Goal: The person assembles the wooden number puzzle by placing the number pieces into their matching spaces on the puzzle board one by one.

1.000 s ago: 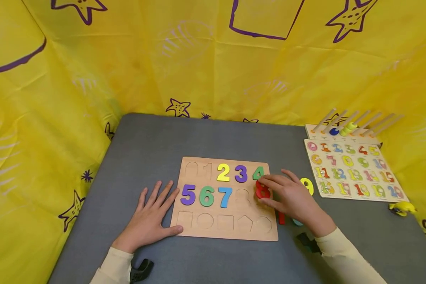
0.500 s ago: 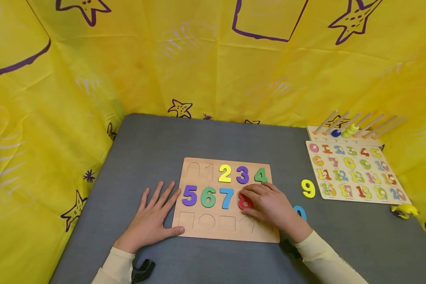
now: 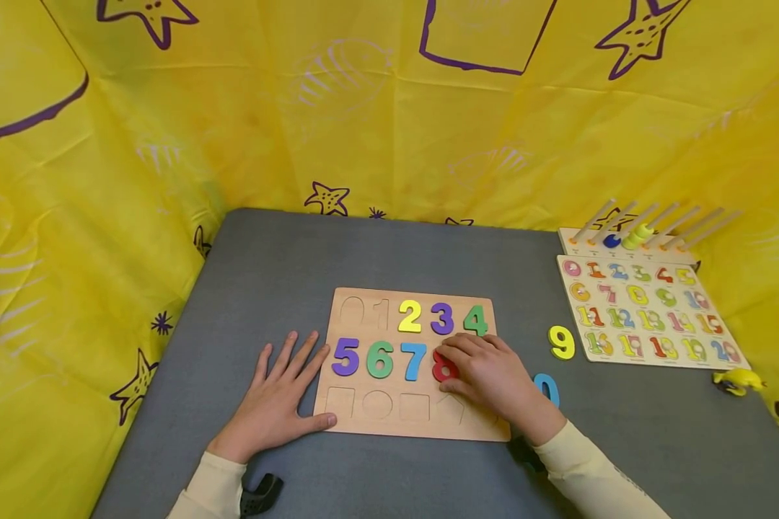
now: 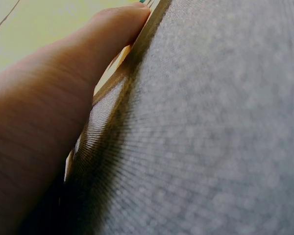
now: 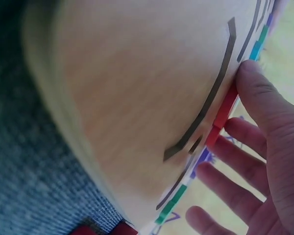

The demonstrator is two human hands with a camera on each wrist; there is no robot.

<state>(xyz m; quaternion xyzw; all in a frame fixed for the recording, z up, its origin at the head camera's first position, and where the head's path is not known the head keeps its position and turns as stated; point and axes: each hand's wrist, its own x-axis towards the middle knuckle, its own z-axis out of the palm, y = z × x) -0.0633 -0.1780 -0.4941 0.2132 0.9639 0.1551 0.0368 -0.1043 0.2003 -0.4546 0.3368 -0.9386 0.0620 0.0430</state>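
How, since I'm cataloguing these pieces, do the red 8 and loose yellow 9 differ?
The red 8 is on the puzzle board; the yellow 9 lies on the table. The right hand pinches the red 8; no hand touches the yellow 9. Both are single-coloured number pieces.

hands (image 3: 273, 400) (image 3: 493, 378) 2 | boards (image 3: 389, 386) (image 3: 688, 363) 2 | digits (image 3: 412, 360): near board 7, loose (head view) 2 | pegs (image 3: 710, 228) 7 | toy (image 3: 738, 380) 1

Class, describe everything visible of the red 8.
The red 8 is a thick, flat-faced number piece, perhaps painted wood. It lies on the board in the middle row, right of the blue 7, roughly flat and standing proud of the surface. The right hand pinches it, hiding part. Whether it is fully seated is unclear.
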